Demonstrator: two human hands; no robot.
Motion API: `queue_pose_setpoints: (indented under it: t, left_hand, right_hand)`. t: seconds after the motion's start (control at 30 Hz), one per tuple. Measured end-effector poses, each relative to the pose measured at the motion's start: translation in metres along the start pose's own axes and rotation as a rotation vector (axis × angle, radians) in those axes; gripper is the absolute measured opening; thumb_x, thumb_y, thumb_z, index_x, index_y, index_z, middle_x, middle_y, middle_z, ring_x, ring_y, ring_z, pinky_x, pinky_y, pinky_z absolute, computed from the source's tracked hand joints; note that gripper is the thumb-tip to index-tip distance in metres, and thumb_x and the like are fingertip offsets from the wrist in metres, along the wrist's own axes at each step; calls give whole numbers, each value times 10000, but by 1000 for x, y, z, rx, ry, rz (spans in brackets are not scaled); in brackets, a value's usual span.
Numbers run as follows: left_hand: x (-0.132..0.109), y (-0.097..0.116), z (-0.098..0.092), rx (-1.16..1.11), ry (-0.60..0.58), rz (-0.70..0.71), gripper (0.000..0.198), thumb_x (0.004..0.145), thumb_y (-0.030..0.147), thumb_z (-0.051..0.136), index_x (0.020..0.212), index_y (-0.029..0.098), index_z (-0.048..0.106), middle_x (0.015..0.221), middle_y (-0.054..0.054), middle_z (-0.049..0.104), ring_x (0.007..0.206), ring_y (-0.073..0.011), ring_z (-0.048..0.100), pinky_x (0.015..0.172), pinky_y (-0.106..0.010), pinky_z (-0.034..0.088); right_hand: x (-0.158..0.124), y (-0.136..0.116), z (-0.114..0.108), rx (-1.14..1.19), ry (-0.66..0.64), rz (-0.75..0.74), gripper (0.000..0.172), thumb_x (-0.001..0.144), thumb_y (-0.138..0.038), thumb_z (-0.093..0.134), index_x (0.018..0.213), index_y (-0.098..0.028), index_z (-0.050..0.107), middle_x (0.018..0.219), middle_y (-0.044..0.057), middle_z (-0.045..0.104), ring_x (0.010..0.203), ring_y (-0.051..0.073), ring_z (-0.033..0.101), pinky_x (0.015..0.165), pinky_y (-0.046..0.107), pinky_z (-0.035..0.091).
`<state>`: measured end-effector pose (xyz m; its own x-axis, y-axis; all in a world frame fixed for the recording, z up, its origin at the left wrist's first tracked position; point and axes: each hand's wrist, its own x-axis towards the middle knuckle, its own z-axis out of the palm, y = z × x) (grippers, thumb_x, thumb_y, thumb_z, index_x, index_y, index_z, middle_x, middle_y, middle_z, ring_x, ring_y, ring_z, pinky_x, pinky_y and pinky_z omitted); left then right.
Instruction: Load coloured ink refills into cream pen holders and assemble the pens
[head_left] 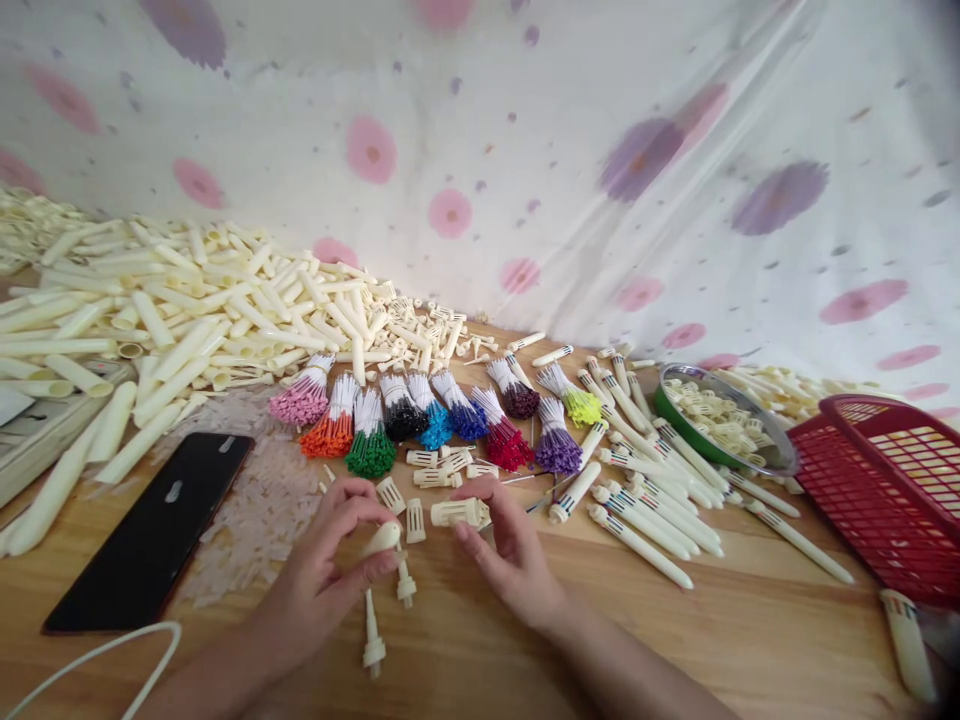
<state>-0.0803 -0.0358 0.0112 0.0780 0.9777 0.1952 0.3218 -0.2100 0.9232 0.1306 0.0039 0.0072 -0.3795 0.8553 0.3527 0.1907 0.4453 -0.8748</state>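
My left hand (330,560) is closed, with a small rounded cream pen part (382,539) between thumb and fingers. In my right hand (510,555), thumb and fingers pinch a slotted cream pen barrel (454,512), which points left toward the other hand. The two parts are apart. Below my left fingers, a stepped plastic pen insert (373,640) lies on the table, and another insert (406,580) is partly hidden by the fingers. Loose slotted sleeves (415,520) lie between and behind my hands. Farther back stand bundles of pen refills (371,440) in several colours.
Cream pen tubes (187,300) are heaped at the left. A black phone (154,530) and white cable (161,630) lie near it. Multicolour pens (645,550), a green-sided bowl (664,410) of small parts and a red basket (847,500) occupy the right. A flowered sheet (450,130) hangs behind.
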Motion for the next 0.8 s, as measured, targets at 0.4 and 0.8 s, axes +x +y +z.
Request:
queue_pose_setpoints:
  t: [0.4,0.8]
  left_hand:
    - [12,11,6,-833,237,-657,316,540,286,833,699,164,588,616,22,652,581,-122,634,500,-195,567]
    - [12,12,9,-908,231,-704,265,516,220,852,644,147,631,604,5,679,574,-117,652,534,-188,590]
  right_hand:
    - [-1,2,0,-81,8,-141,222,861,-143,494,1060,-241,476,929,33,543,865,157,516,769,273,436]
    - [3,0,-1,-158,-43,-184,176,855,-145,505,1022,-200,498,881,50,573,809,169,536,720,293,457]
